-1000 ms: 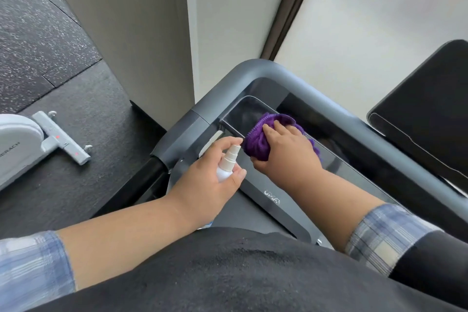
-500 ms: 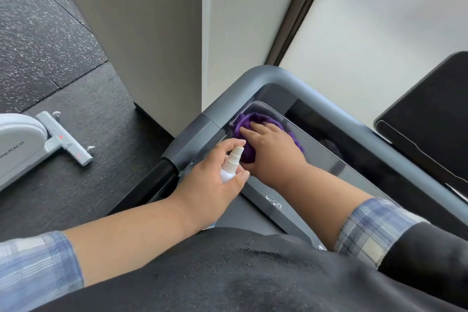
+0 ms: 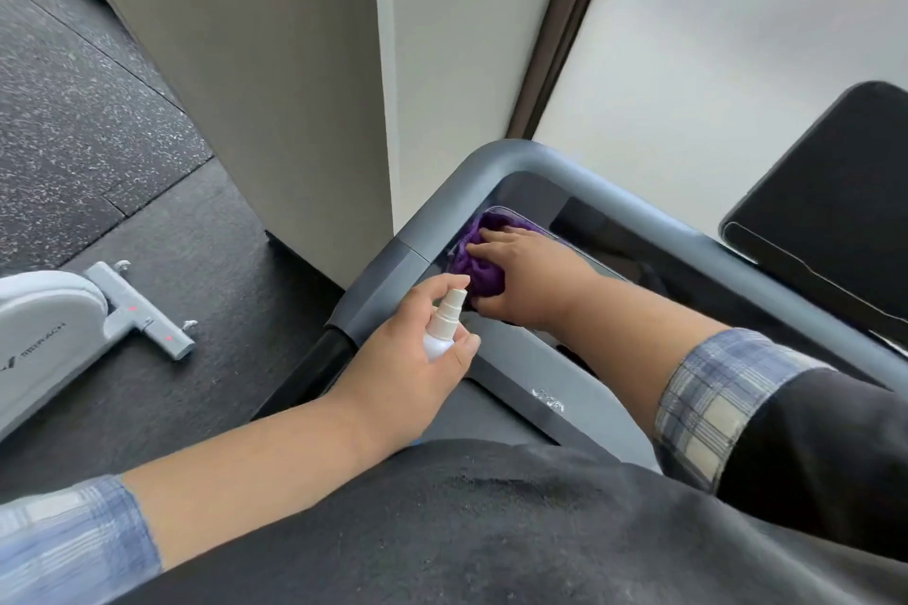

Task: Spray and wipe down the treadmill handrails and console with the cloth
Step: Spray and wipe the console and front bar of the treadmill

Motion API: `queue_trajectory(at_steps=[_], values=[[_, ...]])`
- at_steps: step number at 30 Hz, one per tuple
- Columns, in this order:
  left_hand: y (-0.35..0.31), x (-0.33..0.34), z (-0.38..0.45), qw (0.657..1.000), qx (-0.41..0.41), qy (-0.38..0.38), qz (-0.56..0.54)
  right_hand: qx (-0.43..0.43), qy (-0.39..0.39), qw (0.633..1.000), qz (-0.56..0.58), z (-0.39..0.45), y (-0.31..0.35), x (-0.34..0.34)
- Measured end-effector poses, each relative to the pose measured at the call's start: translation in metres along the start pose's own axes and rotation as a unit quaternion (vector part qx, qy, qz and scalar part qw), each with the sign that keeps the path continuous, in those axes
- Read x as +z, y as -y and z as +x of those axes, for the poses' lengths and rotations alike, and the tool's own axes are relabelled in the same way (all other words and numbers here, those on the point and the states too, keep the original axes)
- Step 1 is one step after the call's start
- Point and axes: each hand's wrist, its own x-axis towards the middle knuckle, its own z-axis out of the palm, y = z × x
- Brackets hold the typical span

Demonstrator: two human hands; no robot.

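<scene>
Since a second ago your right hand [image 3: 528, 278] has pushed the purple cloth [image 3: 475, 260] leftward along the console [image 3: 535, 373], from mid-panel into its far left corner, tight under the bend of the grey handrail [image 3: 496, 162]; your left hand [image 3: 412, 349] has kept its place with the bottle.

Working from the left: a white exercise machine [image 3: 44, 334] stands on the dark rubber floor [image 3: 98, 123], well apart from the treadmill. Your left hand is wrapped round the small white spray bottle [image 3: 444, 327], thumb on one side, index finger raised near the nozzle top; the nozzle points toward the cloth, just beside it. I judge the bottle light and smooth, so grip it by the body as you do now and leave the forefinger free to pump.

Next, the cloth: deep purple, knitted or tufted, bunched into a loose wad. It is soft and limp and will collapse under pressure, so hold it from above with your fingers spread and curled over the bunch, which is how your right hand holds it now, pressing it onto the glossy panel. The console surface looks slick; the cloth should glide with little drag.

Further right, the handrail runs on past a black panel [image 3: 825, 211].
</scene>
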Motion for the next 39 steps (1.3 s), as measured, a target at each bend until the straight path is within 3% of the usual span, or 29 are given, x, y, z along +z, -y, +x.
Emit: queue_trajectory(at_steps=[6,11,27,39], values=[[-0.018,0.02,0.012,0.999,0.031,0.038,0.018,0.098,-0.026,0.993,0.051,-0.012,-0.009,0.001],[-0.025,0.04,0.015,0.993,0.061,0.088,0.043,0.114,-0.009,0.992,0.05,-0.024,-0.019,-0.003],[-0.069,0.171,0.005,0.954,0.159,0.234,0.103,0.288,-0.099,0.945,0.119,-0.205,-0.118,0.037],[-0.108,0.284,-0.029,0.934,0.153,0.3,0.116,0.49,-0.141,0.844,0.167,-0.394,-0.225,0.073]])
